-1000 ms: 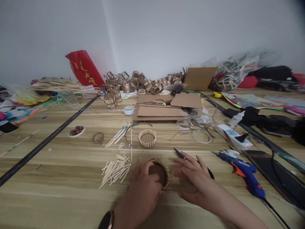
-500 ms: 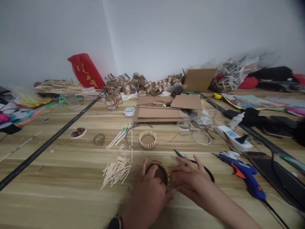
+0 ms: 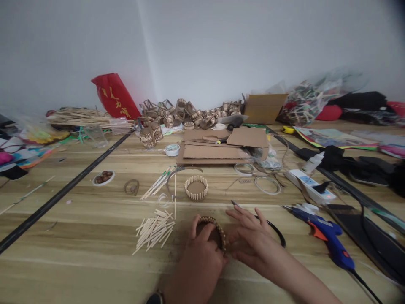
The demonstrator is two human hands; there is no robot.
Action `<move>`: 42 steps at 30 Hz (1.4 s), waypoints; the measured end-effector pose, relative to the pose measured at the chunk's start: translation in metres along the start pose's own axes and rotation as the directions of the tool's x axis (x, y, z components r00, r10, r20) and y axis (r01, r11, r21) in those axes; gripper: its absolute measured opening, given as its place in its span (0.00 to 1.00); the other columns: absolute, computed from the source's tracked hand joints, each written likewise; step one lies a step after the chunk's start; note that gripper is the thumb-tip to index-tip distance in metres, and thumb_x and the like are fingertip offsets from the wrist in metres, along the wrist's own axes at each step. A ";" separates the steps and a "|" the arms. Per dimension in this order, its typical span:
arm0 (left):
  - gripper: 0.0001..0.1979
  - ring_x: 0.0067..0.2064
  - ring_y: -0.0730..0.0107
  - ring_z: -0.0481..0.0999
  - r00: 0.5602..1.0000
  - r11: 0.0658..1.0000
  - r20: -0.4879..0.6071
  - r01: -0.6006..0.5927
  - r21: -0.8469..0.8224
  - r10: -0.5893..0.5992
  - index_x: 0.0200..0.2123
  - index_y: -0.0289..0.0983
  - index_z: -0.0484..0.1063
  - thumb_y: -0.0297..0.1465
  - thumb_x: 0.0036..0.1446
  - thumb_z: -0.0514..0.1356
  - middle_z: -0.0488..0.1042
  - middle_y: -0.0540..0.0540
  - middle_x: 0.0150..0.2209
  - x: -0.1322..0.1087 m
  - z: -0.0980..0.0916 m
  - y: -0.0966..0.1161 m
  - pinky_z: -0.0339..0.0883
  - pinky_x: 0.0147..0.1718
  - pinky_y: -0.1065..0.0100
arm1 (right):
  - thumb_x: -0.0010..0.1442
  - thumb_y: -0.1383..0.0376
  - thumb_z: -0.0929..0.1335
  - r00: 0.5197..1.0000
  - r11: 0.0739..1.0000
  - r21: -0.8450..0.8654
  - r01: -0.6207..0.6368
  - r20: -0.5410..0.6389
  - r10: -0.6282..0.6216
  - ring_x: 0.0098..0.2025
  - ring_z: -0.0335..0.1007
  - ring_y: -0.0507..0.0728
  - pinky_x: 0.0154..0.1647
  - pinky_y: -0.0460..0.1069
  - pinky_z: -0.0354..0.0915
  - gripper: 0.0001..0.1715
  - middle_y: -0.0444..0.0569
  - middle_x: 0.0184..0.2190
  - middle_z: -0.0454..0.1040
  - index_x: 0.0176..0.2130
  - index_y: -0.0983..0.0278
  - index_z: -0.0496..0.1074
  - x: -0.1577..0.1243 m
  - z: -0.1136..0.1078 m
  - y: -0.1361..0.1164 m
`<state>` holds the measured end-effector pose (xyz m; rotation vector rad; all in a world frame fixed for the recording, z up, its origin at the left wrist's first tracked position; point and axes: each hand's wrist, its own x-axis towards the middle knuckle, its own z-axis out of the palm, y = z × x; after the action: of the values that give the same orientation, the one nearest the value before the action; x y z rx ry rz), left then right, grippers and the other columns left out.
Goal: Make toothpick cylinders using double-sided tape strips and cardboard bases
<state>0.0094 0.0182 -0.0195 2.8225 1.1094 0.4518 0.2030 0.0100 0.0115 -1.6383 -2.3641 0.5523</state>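
My left hand (image 3: 202,257) grips a small round basket (image 3: 218,231) ringed with short sticks, its fingers reaching inside and around the wall. At the basket's right side is my right hand (image 3: 253,236), with several fingers spread and its thumb side close to the wall; whether it pinches anything there is too small to tell. Beyond them a second ring of upright sticks (image 3: 196,188) stands on the wooden table (image 3: 95,266). Loose pale sticks (image 3: 155,230) lie in a pile left of my left hand. Scissors (image 3: 280,234) lie partly hidden beneath my right hand.
A blue glue gun (image 3: 329,234) lies at the right, near a white power strip (image 3: 311,185). Cardboard sheets (image 3: 215,150) are behind the stick ring. A bowl of brown beads (image 3: 103,177) sits at the left. Many small finished baskets (image 3: 190,114) are heaped by the wall.
The basket in my left hand is tilted a little more and has shifted slightly to the right. My right hand's fingers have lowered slightly beside it.
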 end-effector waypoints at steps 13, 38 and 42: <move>0.08 0.50 0.59 0.70 0.993 0.999 0.113 -0.044 -0.011 0.045 0.34 0.47 0.81 0.41 0.58 0.62 0.80 0.50 0.27 -0.010 -0.013 -0.013 0.41 0.63 0.46 | 0.50 0.57 0.75 0.985 0.974 0.228 -0.005 0.170 -0.035 0.69 0.45 0.69 0.64 0.73 0.29 0.15 0.47 0.61 0.67 0.41 0.51 0.79 -0.002 -0.015 -0.005; 0.16 0.49 0.56 0.72 0.963 0.998 0.261 0.052 0.041 -0.061 0.37 0.40 0.81 0.45 0.55 0.63 0.80 0.45 0.35 -0.001 -0.027 0.000 0.48 0.62 0.44 | 0.57 0.53 0.70 0.985 0.983 0.176 0.045 0.159 -0.073 0.66 0.51 0.68 0.64 0.72 0.24 0.12 0.51 0.52 0.75 0.31 0.58 0.76 -0.001 -0.017 0.013; 0.16 0.49 0.56 0.72 0.964 0.996 0.252 0.083 0.035 -0.089 0.37 0.40 0.81 0.45 0.57 0.62 0.80 0.45 0.34 0.002 -0.026 0.002 0.48 0.62 0.44 | 0.59 0.53 0.69 0.989 0.986 0.156 0.050 0.132 -0.071 0.66 0.52 0.68 0.63 0.72 0.24 0.12 0.50 0.53 0.74 0.32 0.57 0.76 -0.001 -0.016 0.015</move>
<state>0.0049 0.0169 0.0059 2.7388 1.1835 0.0675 0.2221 0.0164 0.0197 -1.5023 -2.3900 0.8371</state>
